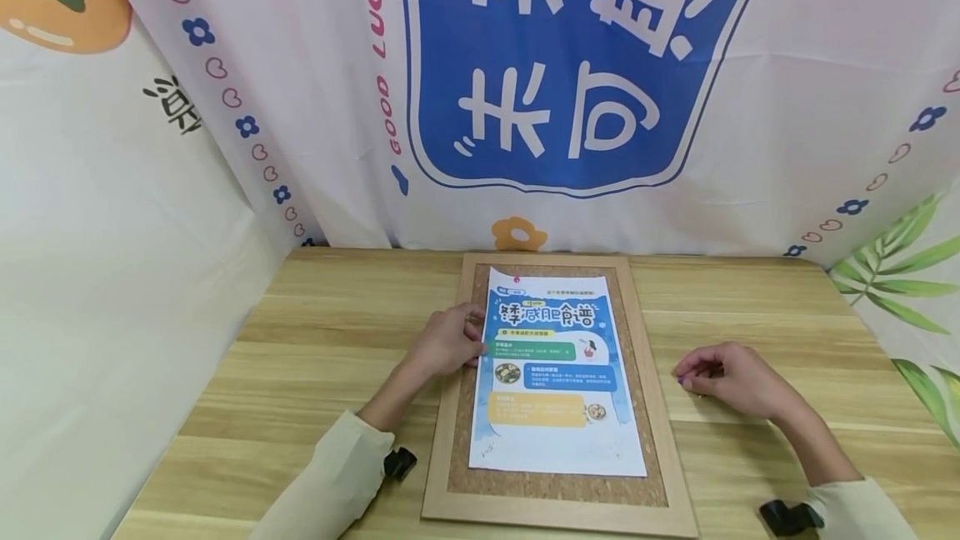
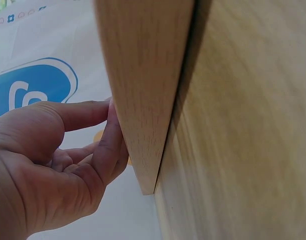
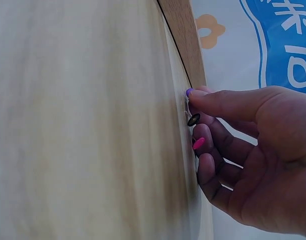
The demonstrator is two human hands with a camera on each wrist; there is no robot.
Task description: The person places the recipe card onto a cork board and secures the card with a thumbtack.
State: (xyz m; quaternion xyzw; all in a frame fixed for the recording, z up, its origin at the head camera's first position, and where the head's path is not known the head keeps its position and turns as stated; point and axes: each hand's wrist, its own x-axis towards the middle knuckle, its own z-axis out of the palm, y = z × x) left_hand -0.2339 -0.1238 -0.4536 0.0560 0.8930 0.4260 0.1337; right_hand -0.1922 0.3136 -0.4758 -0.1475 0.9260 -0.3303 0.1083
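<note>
A printed sheet of paper [image 1: 555, 448] lies on a wood-framed cork board [image 1: 465, 477]. Near its top left corner sits a pink push pin [image 1: 516, 279]. My left hand [image 1: 448, 342] is at the sheet's left edge, thumb and forefinger tips together there; in the left wrist view the board's frame [image 2: 143, 90] hides the sheet. Right of the board, my right hand [image 1: 731, 377] pinches a purple push pin [image 3: 189, 92] close to the tabletop. A black push pin [image 3: 193, 120] and another pink push pin [image 3: 198, 143] show beside its fingers.
The wooden table [image 1: 300, 373] extends to both sides of the board. A white printed cloth [image 1: 322, 148] hangs along the table's back edge. Dark wrist cameras, such as the black device [image 1: 400, 463] on the left, sit at both sleeves.
</note>
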